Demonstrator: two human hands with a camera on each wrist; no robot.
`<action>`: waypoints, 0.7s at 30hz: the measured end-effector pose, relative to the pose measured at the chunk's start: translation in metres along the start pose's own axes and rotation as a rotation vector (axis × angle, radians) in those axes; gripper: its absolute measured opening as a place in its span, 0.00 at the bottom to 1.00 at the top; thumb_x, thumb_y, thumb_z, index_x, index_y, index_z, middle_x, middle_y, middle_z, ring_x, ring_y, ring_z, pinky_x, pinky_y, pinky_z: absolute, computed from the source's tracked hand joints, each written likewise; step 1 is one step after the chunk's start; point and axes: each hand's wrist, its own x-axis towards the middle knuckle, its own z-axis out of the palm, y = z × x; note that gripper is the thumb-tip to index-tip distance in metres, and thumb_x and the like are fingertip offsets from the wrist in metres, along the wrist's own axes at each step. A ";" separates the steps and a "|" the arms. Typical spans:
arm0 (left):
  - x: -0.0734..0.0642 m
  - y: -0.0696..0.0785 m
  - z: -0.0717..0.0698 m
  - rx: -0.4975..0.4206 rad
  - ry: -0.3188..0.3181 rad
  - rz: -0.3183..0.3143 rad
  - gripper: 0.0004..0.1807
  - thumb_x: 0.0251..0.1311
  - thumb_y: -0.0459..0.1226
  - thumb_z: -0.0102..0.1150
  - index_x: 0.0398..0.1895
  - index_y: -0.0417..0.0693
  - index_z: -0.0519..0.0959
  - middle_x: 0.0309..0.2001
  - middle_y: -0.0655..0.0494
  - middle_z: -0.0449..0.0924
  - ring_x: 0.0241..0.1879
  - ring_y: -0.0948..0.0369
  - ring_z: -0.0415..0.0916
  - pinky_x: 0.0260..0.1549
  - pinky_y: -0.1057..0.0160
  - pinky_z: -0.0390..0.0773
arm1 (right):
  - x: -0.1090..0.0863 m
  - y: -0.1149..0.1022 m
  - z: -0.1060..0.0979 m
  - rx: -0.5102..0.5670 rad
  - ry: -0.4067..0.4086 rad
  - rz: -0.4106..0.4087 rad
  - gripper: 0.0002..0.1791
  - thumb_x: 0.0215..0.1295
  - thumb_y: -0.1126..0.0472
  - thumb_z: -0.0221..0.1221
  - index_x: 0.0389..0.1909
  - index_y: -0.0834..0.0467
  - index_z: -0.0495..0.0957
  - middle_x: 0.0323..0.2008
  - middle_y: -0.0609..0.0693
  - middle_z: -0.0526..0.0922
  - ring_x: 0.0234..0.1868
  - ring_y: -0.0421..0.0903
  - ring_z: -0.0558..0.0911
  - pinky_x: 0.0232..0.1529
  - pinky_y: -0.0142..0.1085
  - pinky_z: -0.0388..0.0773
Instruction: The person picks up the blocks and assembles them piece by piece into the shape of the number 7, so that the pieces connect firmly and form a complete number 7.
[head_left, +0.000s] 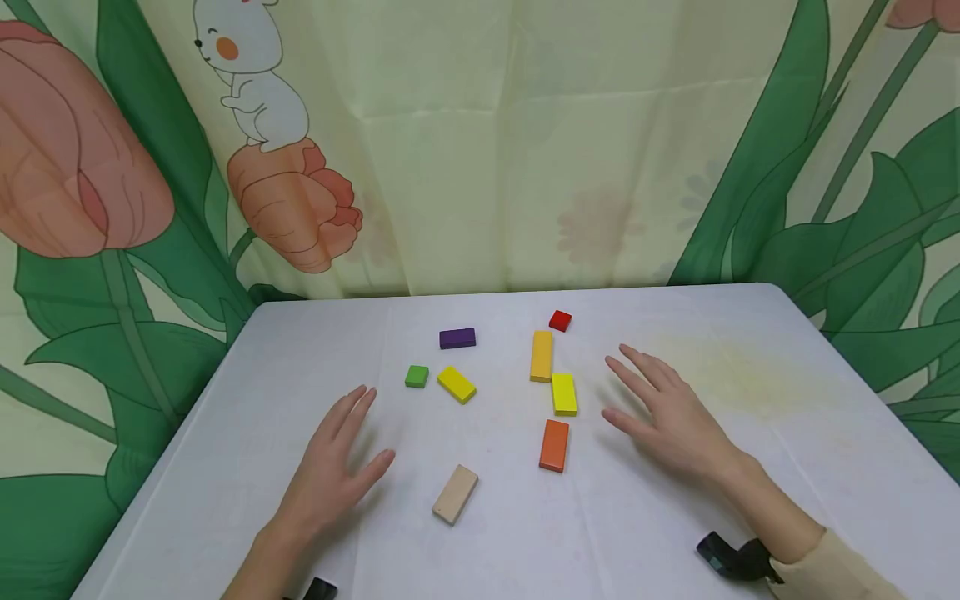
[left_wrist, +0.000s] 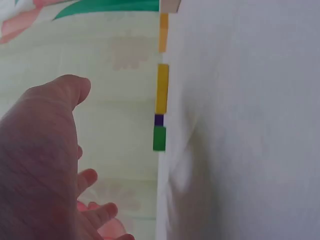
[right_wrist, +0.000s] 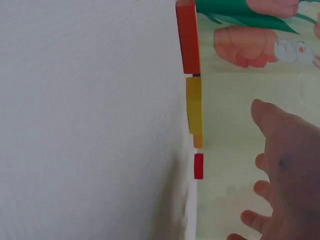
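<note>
My left hand (head_left: 330, 467) hovers over the left of the table with fingers extended and thumb apart, holding nothing. A green cube (head_left: 417, 377) and a yellow block (head_left: 457, 385) lie beyond its fingertips, a plain wooden block (head_left: 455, 494) to its right. On the other side my right hand (head_left: 667, 417) is also spread and holds nothing. Just left of its fingers lies another yellow block (head_left: 564, 394), beside a yellow-orange block (head_left: 542, 357). An orange block (head_left: 554, 446) lies nearer me. Farther back are a red cube (head_left: 560, 321) and a purple block (head_left: 457, 338).
The blocks lie scattered on a white-covered table (head_left: 645, 533). Behind its far edge hangs a curtain (head_left: 465, 167) printed with flowers, leaves and a rabbit. A black strap (head_left: 738, 558) is on the right wrist.
</note>
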 end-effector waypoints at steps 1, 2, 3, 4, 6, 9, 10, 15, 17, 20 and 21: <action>0.000 0.001 0.001 -0.011 -0.005 0.003 0.46 0.58 0.42 0.71 0.79 0.52 0.60 0.74 0.46 0.60 0.71 0.47 0.59 0.63 0.38 0.66 | 0.000 0.000 0.001 0.013 0.002 -0.009 0.42 0.69 0.42 0.61 0.79 0.52 0.59 0.78 0.56 0.54 0.74 0.64 0.55 0.67 0.66 0.56; 0.000 0.002 0.002 -0.022 -0.015 0.003 0.46 0.58 0.42 0.71 0.79 0.54 0.59 0.75 0.48 0.60 0.72 0.49 0.59 0.63 0.38 0.66 | 0.001 -0.001 0.003 0.027 0.007 -0.018 0.41 0.69 0.43 0.62 0.79 0.51 0.59 0.77 0.55 0.55 0.73 0.63 0.56 0.67 0.66 0.57; -0.001 0.003 0.003 -0.037 -0.026 0.003 0.47 0.58 0.42 0.72 0.79 0.54 0.59 0.75 0.49 0.59 0.72 0.49 0.58 0.63 0.39 0.66 | 0.001 -0.001 0.004 0.040 0.012 -0.027 0.41 0.69 0.43 0.62 0.79 0.51 0.59 0.77 0.54 0.55 0.73 0.62 0.56 0.66 0.65 0.58; -0.001 0.004 0.003 -0.046 -0.041 0.002 0.47 0.58 0.42 0.72 0.79 0.55 0.58 0.76 0.50 0.58 0.73 0.50 0.57 0.64 0.38 0.66 | 0.001 -0.001 0.006 0.054 0.017 -0.035 0.41 0.69 0.44 0.63 0.78 0.50 0.60 0.77 0.54 0.56 0.73 0.62 0.57 0.66 0.65 0.59; -0.001 0.006 0.004 -0.068 -0.072 -0.004 0.48 0.58 0.42 0.72 0.80 0.57 0.57 0.77 0.51 0.56 0.73 0.50 0.56 0.64 0.38 0.66 | 0.001 -0.002 0.009 0.071 0.024 -0.050 0.41 0.68 0.45 0.63 0.78 0.48 0.60 0.77 0.52 0.56 0.73 0.61 0.58 0.66 0.63 0.61; -0.002 0.009 0.005 -0.099 -0.117 -0.006 0.48 0.58 0.44 0.72 0.80 0.61 0.56 0.78 0.53 0.54 0.74 0.51 0.53 0.64 0.39 0.66 | 0.003 -0.004 0.014 0.084 0.030 -0.068 0.41 0.68 0.45 0.64 0.78 0.46 0.60 0.77 0.50 0.57 0.72 0.59 0.60 0.65 0.62 0.64; -0.002 0.010 0.006 -0.114 -0.127 0.000 0.48 0.58 0.44 0.72 0.80 0.61 0.57 0.78 0.53 0.54 0.74 0.51 0.53 0.64 0.39 0.66 | 0.003 -0.005 0.016 0.091 0.030 -0.075 0.40 0.68 0.45 0.64 0.78 0.46 0.61 0.77 0.49 0.57 0.72 0.58 0.60 0.65 0.61 0.64; -0.003 0.011 0.011 -0.148 -0.170 0.060 0.47 0.56 0.44 0.74 0.78 0.58 0.61 0.77 0.54 0.56 0.74 0.55 0.56 0.64 0.43 0.68 | 0.005 -0.011 0.022 0.123 0.020 -0.098 0.38 0.68 0.46 0.64 0.76 0.50 0.65 0.76 0.48 0.59 0.72 0.57 0.62 0.64 0.60 0.67; -0.003 0.012 0.013 -0.157 -0.188 0.093 0.47 0.55 0.44 0.75 0.77 0.56 0.63 0.76 0.55 0.57 0.73 0.56 0.56 0.65 0.46 0.68 | 0.005 -0.014 0.024 0.135 0.010 -0.101 0.37 0.68 0.46 0.64 0.75 0.50 0.67 0.75 0.48 0.60 0.72 0.56 0.62 0.64 0.60 0.68; -0.003 0.014 0.014 -0.186 -0.227 0.140 0.45 0.55 0.44 0.75 0.76 0.55 0.65 0.75 0.55 0.59 0.73 0.58 0.57 0.65 0.50 0.68 | 0.005 -0.017 0.027 0.157 0.008 -0.116 0.35 0.67 0.49 0.66 0.73 0.51 0.69 0.74 0.47 0.63 0.70 0.55 0.65 0.63 0.57 0.69; -0.003 0.015 0.014 -0.198 -0.239 0.158 0.44 0.55 0.44 0.75 0.75 0.55 0.66 0.75 0.55 0.60 0.72 0.57 0.58 0.66 0.52 0.68 | 0.005 -0.018 0.028 0.164 0.013 -0.125 0.35 0.66 0.50 0.67 0.73 0.51 0.70 0.74 0.47 0.64 0.70 0.54 0.66 0.63 0.56 0.70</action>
